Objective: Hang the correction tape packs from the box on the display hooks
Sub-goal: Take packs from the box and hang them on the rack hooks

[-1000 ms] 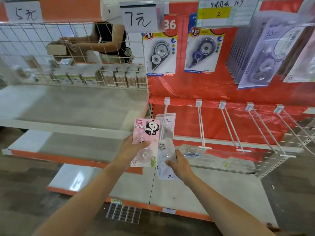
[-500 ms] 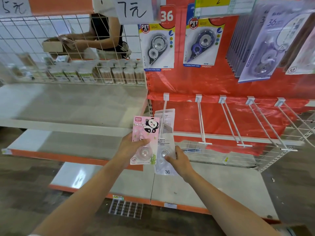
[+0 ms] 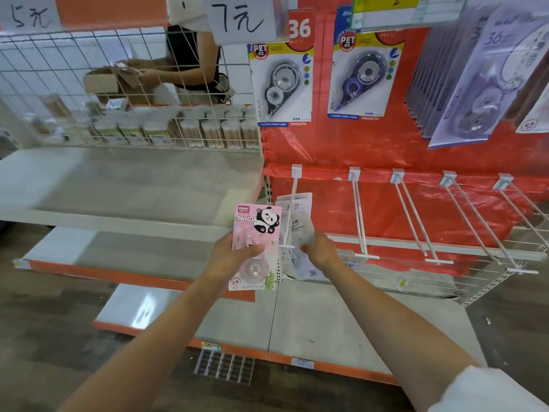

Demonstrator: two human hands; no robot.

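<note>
left hand [image 3: 228, 257]: grip closed on pink panda pack [image 3: 256, 246], thumb across its front, pack upright, just left of the leftmost hook
right hand [image 3: 319, 248]: grip pinches white pack [image 3: 300, 233] near its blister; cannot tell exact finger placement, blurred
white pack: threaded on leftmost hook [image 3: 289, 212], near the hook's front end, "36" printed at its bottom corner; looks like more than one card stacked there, count unclear
other hooks [image 3: 416, 215]: four more in the same row to the right, bare wire
upper hooks: black pack [image 3: 280, 84] and purple pack [image 3: 364, 78] hanging on the red back panel [image 3: 386, 150]; thick row of lilac packs [image 3: 463, 84] at far right
wire basket [image 3: 386, 278]: under the hook row, contents too unclear to tell
wire rack [image 3: 74, 84]: upper left, holds rows of cotton swab tubs [image 3: 214, 132] and small boxes
cardboard box [image 3: 99, 81]: behind the rack, another person [image 3: 193, 55] has hands at it; contents hidden
shelves [image 3: 118, 185]: grey boards at left and below
price signs [image 3: 237, 19]: "7元" above centre, "5元" top left
</note>
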